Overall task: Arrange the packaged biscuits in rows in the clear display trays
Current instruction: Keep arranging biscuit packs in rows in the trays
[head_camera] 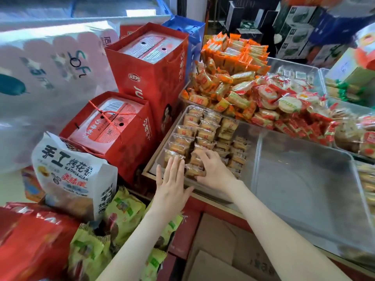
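Observation:
A clear display tray [252, 147] in front of me holds rows of small brown packaged biscuits [207, 131] in clear wrappers. My left hand [172, 183] lies flat with its fingers straight against the tray's near left corner, touching the front packets. My right hand [213, 169] is curled over a biscuit packet [195, 173] in the near row, gripping it. To the right stands a second clear tray [304, 191], with nothing in it.
Orange-wrapped biscuits [229, 63] and red-wrapped round cakes [280, 100] are heaped in trays behind. Red gift boxes [150, 74] stand at the left, with a white snack bag [71, 169] and green packets [121, 216] below. An open cardboard box [219, 250] sits under the counter.

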{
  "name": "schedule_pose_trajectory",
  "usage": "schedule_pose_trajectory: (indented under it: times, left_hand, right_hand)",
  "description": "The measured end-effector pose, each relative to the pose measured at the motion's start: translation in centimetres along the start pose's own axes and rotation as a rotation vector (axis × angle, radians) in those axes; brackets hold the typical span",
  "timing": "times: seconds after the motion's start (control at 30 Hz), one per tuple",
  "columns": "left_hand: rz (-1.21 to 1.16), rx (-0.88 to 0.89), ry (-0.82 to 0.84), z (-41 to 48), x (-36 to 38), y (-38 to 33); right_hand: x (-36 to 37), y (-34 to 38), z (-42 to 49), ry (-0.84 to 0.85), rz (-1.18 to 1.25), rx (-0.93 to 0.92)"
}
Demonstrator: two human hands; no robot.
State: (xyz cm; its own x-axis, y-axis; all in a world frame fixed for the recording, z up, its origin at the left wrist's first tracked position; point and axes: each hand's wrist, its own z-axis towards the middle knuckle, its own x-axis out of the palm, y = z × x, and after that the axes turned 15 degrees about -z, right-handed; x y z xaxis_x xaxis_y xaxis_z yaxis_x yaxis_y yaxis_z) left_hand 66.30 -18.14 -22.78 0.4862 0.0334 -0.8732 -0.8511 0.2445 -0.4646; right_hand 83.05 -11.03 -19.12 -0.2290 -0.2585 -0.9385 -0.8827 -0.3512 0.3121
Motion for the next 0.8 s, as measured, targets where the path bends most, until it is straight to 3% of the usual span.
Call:
schedule_pose_trajectory:
  times: [0.17,0.37,0.47,0.57,0.67,0.8]
  left_hand:
    - [-0.567,-0.102,-0.037,0.9,-4.0,-3.4]
    - [-1.246,-0.245,0.486,1.0,-8.7,-9.6]
    - [-1.416,-0.299,0.500,0.3,-8.5,-13.3]
    - [-1.497,-0.360,0.398,-0.4,-7.4,-16.5]
    - [-1.436,-0.382,0.315,-1.0,-6.0,-18.9]
    - [-1.258,-0.303,0.227,-1.8,-5.1,-22.0]
  right_hand:
    - [-4.9,-0.4,-3.4,-0.110,0.168,-0.007]
    - [-11.6,-1.3,-12.4,-0.071,0.654,-0.063]
    - [-11.4,-1.9,-15.5,-0.202,0.862,0.024]
    - [-10.0,-1.5,-18.0,-0.398,0.868,0.224]
    - [-8.9,-0.8,-20.4,-0.583,0.637,0.369]
    - [-9.3,-1.1,-23.3,-0.505,0.542,0.408]
